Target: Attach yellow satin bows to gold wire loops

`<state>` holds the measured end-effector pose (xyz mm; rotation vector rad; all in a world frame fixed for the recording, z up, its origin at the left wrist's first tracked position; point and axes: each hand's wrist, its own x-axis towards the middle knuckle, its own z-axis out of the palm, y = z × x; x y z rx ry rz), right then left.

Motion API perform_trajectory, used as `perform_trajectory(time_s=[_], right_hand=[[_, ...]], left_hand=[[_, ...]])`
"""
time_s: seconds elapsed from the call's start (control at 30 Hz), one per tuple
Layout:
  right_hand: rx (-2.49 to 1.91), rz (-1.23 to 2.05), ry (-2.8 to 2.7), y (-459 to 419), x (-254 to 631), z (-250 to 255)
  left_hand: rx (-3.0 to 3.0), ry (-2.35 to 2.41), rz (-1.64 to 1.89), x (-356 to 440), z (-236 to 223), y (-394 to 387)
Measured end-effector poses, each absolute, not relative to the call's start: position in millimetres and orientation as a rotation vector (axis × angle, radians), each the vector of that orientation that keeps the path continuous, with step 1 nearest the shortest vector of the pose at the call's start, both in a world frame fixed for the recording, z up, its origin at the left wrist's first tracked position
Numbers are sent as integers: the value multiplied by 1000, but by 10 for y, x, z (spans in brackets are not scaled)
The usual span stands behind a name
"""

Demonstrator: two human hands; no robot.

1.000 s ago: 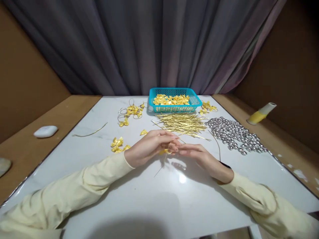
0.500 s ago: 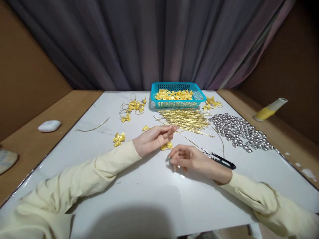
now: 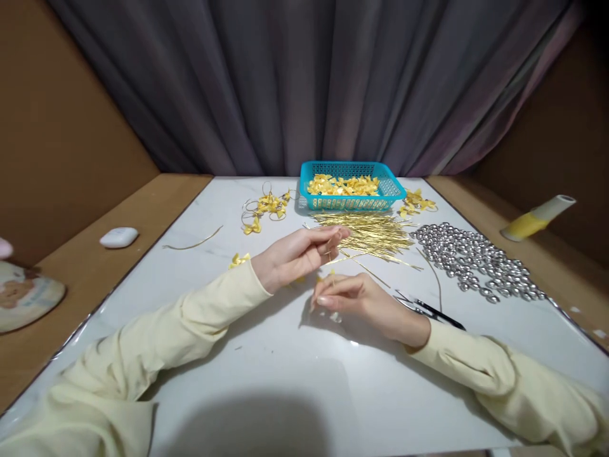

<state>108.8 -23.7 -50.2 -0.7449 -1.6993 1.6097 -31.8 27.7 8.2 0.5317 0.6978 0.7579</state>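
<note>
White table point(image 3: 404, 393) is gleaming; left hand point(image 3: 299, 257) is pinching wire point(image 3: 328, 254), likely springy, best end-held; right hand point(image 3: 366, 304) half-curling, hold unclear.

The one view comes from a camera worn on the person's head, above the near side of the bench point(image 3: 380, 400). It faces forward and tips down toward the basket point(image 3: 352, 169), which appears small, a little above and right of the picture's middle. Behind the basket, the curtain point(image 3: 309, 82) closes off the background across the top. Well in front of the basket, the sleeves point(image 3: 176, 336) reach in from the lower corners, closest to the lens; the left hand point(image 3: 302, 254) and right hand point(image 3: 364, 304) lie between lens and basket. The view is wide, taking in brown walls point(image 3: 61, 108) on both sides of the basket.
</note>
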Motion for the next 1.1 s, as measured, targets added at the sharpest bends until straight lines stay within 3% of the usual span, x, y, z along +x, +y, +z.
perform_trajectory(time_s=[0.17, 0.37, 0.73, 1.1], right_hand=[[-547, 2164, -1294, -327, 1122, -464], [-416, 2330, -1125, -348, 1132, -385], [-423, 2325, -1151, -371, 1146, -358], [-660, 1988, -1455, -461, 1186, -261]], left_hand=[[571, 713, 723, -370, 83, 341], [585, 718, 718, -385, 62, 346], [569, 709, 755, -399, 155, 318], [538, 581, 778, -473, 409, 209]])
